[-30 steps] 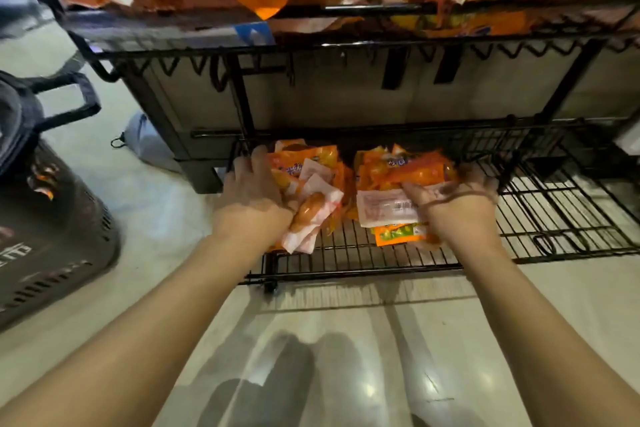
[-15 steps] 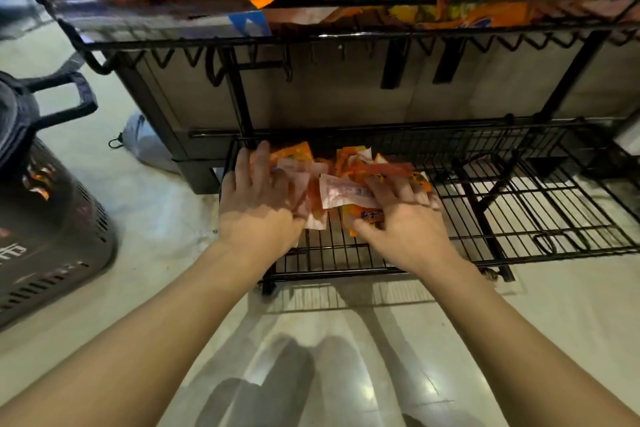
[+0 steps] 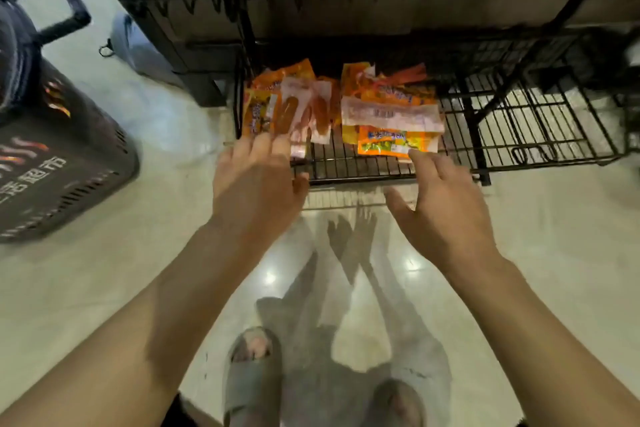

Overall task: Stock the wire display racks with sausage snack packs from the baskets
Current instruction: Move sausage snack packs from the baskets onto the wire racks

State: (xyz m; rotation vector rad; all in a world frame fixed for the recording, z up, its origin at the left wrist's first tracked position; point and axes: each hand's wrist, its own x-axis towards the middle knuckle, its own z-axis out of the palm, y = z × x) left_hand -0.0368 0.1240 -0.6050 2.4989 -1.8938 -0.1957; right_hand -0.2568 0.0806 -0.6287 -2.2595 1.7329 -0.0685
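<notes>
White characters ending in "超市" are printed on the dark basket (image 3: pixel 62 163) at nine o'clock. The print on the packs is too blurred to be read. Two piles of orange and clear sausage packs (image 3: pixel 391 111) are laid on the bottom wire shelf (image 3: pixel 519 135), at twelve o'clock of the left hand (image 3: pixel 256 180) and right hand (image 3: pixel 446 204). Both hands are spread flat with nothing held, fingertips at the piles' near edges.

— What sort of place is this?
— A shop, likely a supermarket. At twelve o'clock stands a black wire display rack (image 3: pixel 540 121) holding sausage snack packs (image 3: pixel 301 107). At nine o'clock is a dark shopping basket (image 3: pixel 79 163) with printed lettering, on glossy floor tiles (image 3: pixel 166 260).
</notes>
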